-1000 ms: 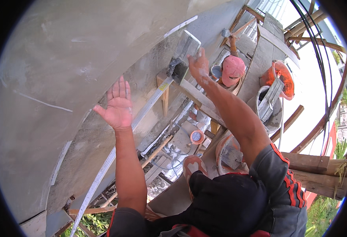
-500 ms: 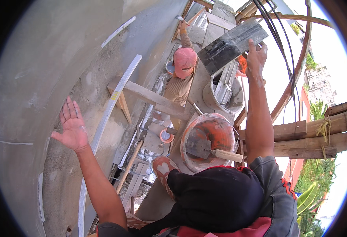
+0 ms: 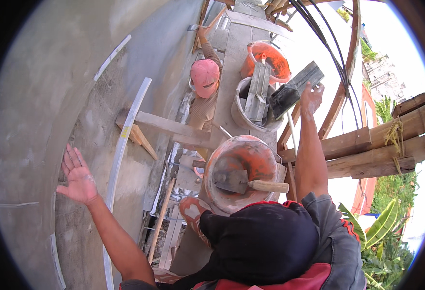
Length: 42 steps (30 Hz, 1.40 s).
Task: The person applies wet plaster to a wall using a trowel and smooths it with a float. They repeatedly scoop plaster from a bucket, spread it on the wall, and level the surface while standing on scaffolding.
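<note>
My left hand (image 3: 78, 180) is raised beside the grey plastered wall (image 3: 43, 116), palm up and fingers spread, with nothing in it; whether it touches the wall I cannot tell. At the upper right, my right hand (image 3: 311, 101) grips a dark, flat plastering float (image 3: 297, 88) by its edge side, tilted over a grey bucket (image 3: 241, 113). A second, grey float (image 3: 257, 94) stands in that bucket. Nearer to me, an orange, mortar-smeared bucket (image 3: 215, 159) holds a trowel (image 3: 233, 181) with its wooden handle (image 3: 269, 186) resting over the rim.
Another orange bucket (image 3: 251, 62) stands farther along the plank walkway (image 3: 227, 92). A co-worker in a pink cap (image 3: 205, 77) reaches toward the wall at left. A long white straightedge (image 3: 120, 154) leans near my left forearm. Bamboo poles (image 3: 381, 154) and black cables (image 3: 331, 43) are on the right.
My right hand has lowered the float to over the grey bucket, turning it more edge-on. My left hand stays open, slightly lower in view. The whole view has shifted, showing the far orange bucket more fully.
</note>
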Each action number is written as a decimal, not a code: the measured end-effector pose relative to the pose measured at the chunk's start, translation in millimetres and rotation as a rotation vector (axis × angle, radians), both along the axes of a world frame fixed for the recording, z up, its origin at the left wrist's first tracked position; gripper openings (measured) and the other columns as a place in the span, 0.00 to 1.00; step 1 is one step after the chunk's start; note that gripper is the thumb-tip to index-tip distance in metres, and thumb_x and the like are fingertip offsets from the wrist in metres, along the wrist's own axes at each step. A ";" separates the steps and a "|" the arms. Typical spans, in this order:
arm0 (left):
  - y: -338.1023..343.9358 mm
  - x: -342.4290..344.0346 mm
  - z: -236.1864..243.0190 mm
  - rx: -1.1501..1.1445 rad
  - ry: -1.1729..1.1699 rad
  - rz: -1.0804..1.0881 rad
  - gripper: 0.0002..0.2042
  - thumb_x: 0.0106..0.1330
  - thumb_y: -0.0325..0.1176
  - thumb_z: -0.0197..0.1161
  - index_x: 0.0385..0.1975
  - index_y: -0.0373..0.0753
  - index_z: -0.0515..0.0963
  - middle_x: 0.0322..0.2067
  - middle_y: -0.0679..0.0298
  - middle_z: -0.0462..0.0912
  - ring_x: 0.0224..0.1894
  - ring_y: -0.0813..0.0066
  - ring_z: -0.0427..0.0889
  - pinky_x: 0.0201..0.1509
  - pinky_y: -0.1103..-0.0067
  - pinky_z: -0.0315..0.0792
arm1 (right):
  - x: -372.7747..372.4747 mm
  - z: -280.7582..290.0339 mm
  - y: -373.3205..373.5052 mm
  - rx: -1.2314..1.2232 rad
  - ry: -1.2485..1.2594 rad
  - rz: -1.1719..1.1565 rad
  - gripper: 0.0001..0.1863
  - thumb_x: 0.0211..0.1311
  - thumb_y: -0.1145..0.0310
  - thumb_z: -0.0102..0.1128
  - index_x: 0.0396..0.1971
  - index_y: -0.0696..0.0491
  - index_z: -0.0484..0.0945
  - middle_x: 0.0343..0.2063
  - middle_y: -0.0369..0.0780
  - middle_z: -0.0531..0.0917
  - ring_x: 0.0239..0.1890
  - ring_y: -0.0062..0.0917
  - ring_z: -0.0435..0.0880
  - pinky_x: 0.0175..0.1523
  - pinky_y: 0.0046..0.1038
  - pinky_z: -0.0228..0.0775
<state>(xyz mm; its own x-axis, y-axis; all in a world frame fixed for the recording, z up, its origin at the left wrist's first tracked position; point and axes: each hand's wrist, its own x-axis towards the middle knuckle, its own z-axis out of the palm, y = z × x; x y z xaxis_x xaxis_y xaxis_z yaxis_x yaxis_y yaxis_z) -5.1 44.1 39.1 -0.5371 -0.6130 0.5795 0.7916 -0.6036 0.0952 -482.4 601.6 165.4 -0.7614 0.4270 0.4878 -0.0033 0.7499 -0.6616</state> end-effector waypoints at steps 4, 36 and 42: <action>2.0 -3.2 -6.7 -0.008 -0.023 -0.006 0.59 0.68 0.81 0.37 0.78 0.25 0.53 0.83 0.47 0.47 0.86 0.49 0.39 0.88 0.53 0.34 | -3.9 -27.1 -3.1 0.021 -0.047 0.008 0.30 0.72 0.55 0.62 0.68 0.53 0.70 0.52 0.57 0.87 0.57 0.54 0.86 0.64 0.50 0.74; 0.8 0.7 -2.8 0.044 -0.007 -0.028 0.60 0.66 0.82 0.40 0.77 0.23 0.55 0.83 0.46 0.47 0.86 0.50 0.39 0.89 0.55 0.34 | -19.7 -38.3 -36.1 0.375 -0.488 0.116 0.30 0.70 0.55 0.63 0.63 0.58 0.72 0.54 0.59 0.86 0.61 0.54 0.85 0.67 0.50 0.74; 4.0 -6.7 -0.7 0.035 0.025 -0.044 0.60 0.65 0.81 0.44 0.78 0.23 0.54 0.83 0.45 0.47 0.86 0.50 0.39 0.89 0.54 0.33 | -31.3 -70.7 -15.4 0.446 -0.623 0.238 0.30 0.69 0.59 0.67 0.65 0.57 0.72 0.58 0.58 0.84 0.64 0.52 0.82 0.68 0.48 0.73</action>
<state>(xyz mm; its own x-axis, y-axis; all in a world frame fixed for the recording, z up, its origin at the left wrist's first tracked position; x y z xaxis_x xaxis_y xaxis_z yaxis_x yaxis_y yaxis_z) -11.7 48.1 38.4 -0.5497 -0.6095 0.5712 0.7662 -0.6404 0.0541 -513.7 586.1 94.7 -0.9961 0.0834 0.0295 0.0743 0.9697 -0.2326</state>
